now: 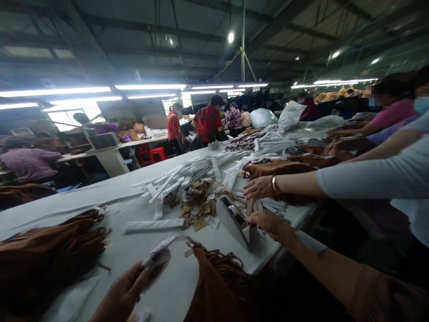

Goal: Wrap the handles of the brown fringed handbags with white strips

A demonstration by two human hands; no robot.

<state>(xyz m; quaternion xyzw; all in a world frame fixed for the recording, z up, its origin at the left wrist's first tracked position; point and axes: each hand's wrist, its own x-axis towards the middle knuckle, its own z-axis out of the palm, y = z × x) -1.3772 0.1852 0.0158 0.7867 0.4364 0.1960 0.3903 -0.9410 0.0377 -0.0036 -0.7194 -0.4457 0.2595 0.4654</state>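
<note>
My left hand (122, 288) is closed around a strap (161, 248) with white wrapping. The strap arches over to a brown bag (214, 290) with thin fringe-like strands, lying at the table's near edge. A dark rounded piece, blurred, hangs beside my left fingers. My right hand (270, 223) has its fingers pinched at the end of a grey tape dispenser (231, 223); whatever is between them is hidden. A roll of tape (233, 210) sits in the dispenser. Just above it, a co-worker's hand with a bracelet (259, 188) reaches over the table.
Small tan tags (201, 210) and white paper strips (187, 172) are heaped on the white table (117, 201). Another brown bundle (50, 246) lies at left. Co-workers stand close along the right side, arms over the table. Red stools (157, 154) stand beyond.
</note>
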